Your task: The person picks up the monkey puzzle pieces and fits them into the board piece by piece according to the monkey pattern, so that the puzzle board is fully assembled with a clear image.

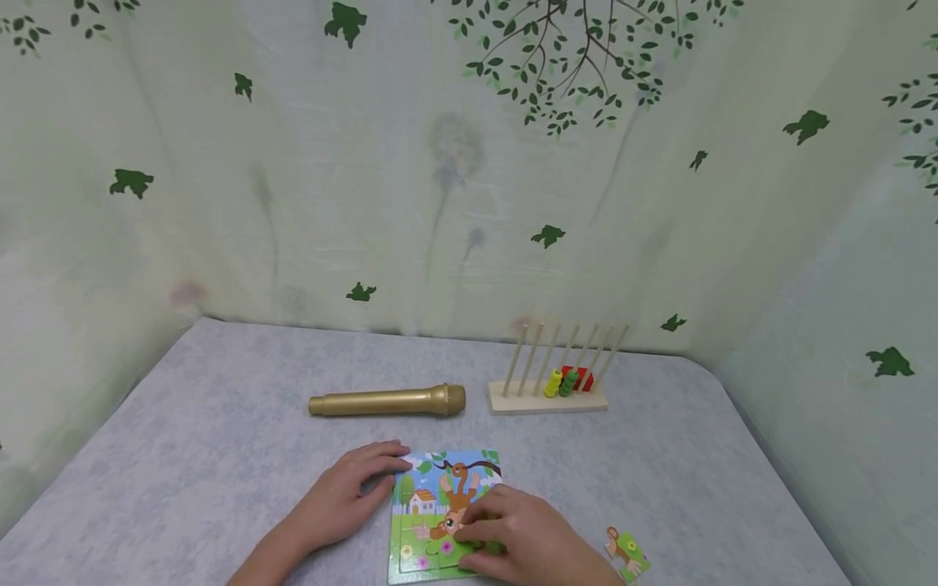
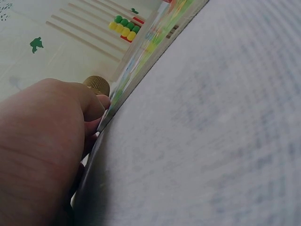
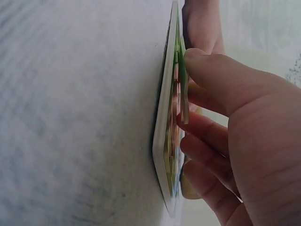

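A square jigsaw puzzle [image 1: 399, 575] with a cartoon monkey picture lies flat on the table, in a raised-rim board. My left hand [image 1: 344, 496] rests against the board's left edge, fingertips by its upper left corner; in the left wrist view the thumb touches the edge. Over the lower right part of the picture, my right hand [image 1: 523, 533] pinches a thin green puzzle piece [image 3: 183, 75] between thumb and fingers. That piece is tilted, partly raised from the board in the right wrist view. Another loose puzzle piece [image 1: 626, 553], green and brown, lies right of the right hand.
Behind the puzzle lies a gold toy microphone [image 1: 388, 401]. To its right stands a wooden rack [image 1: 545, 404] with upright pegs holding yellow, green and red beads. A leaf-patterned cloth wall [image 1: 410, 203] rises behind the grey table [image 1: 220, 431].
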The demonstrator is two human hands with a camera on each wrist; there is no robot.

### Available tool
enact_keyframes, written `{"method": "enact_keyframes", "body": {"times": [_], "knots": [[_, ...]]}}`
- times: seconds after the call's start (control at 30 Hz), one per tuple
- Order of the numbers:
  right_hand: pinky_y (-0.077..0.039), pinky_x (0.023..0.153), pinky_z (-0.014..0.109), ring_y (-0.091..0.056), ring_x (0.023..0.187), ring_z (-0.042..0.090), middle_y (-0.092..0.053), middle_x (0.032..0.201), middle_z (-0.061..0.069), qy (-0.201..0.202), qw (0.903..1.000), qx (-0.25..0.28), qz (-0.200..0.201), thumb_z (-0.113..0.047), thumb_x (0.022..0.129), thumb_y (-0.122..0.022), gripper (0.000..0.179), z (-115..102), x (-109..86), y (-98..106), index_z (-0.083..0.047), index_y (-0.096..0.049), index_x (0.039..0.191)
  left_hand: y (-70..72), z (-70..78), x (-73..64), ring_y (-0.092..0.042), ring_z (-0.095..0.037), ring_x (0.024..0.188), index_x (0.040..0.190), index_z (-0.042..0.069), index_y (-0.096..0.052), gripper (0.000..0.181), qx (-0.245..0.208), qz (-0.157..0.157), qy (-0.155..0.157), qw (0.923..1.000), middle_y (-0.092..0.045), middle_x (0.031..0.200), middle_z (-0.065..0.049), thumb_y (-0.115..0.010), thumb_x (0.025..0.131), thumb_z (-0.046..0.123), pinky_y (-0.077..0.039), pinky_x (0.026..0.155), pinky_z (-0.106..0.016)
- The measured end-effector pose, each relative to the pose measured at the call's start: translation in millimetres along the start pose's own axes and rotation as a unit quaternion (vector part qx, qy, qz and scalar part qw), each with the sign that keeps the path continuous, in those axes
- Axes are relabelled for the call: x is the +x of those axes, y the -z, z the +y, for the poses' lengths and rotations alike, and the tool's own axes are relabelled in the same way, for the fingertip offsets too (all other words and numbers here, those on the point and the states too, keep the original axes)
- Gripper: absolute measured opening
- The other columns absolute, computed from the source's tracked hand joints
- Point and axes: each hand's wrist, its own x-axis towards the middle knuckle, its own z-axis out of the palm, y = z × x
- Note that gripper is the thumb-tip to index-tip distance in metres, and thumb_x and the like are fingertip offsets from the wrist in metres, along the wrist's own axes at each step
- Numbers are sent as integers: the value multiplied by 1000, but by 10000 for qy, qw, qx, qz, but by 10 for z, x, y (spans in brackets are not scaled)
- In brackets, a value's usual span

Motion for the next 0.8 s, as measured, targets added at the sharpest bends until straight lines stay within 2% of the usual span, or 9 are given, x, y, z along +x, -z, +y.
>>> {"method": "enact_keyframes", "body": {"times": [0.3, 0.5, 0.67, 0.8], "knots": [[-45, 86, 5, -58, 97, -3, -67, 106, -18, -134, 9997, -81, -169, -45, 98, -69, 22, -22, 0, -26, -30, -80, 111, -16, -7, 2, -60, -25, 132, 119, 25, -75, 28, -3, 119, -74, 9999, -67, 137, 3, -71, 96, 9, -50, 106, -54], [-45, 87, 6, -57, 97, -3, -66, 107, -18, -44, 9998, -69, -165, -43, 98, -70, 20, -22, -14, -41, -30, -81, 111, -34, -22, -14, -60, -26, 131, 119, 25, -75, 29, 1, 134, -147, 9998, -67, 137, 4, -71, 96, 8, -51, 105, -54], [-44, 87, 5, -56, 98, -3, -64, 108, -19, -83, 9999, -21, -145, -42, 99, -70, 19, -11, -13, -59, -31, -80, 111, -28, -16, -9, -60, -25, 132, 119, 26, -75, 28, 20, 184, -122, 9998, -67, 137, 3, -71, 96, 9, -51, 105, -54], [-46, 87, 6, -57, 100, -3, -65, 110, -18, -214, 9993, 48, -314, -43, 100, -68, 22, -2, -10, -46, -31, -80, 114, -8, -13, 2, -60, -25, 132, 119, 25, -75, 28, -15, 136, -75, 9999, -67, 137, 4, -71, 97, 9, -51, 105, -55]]}}
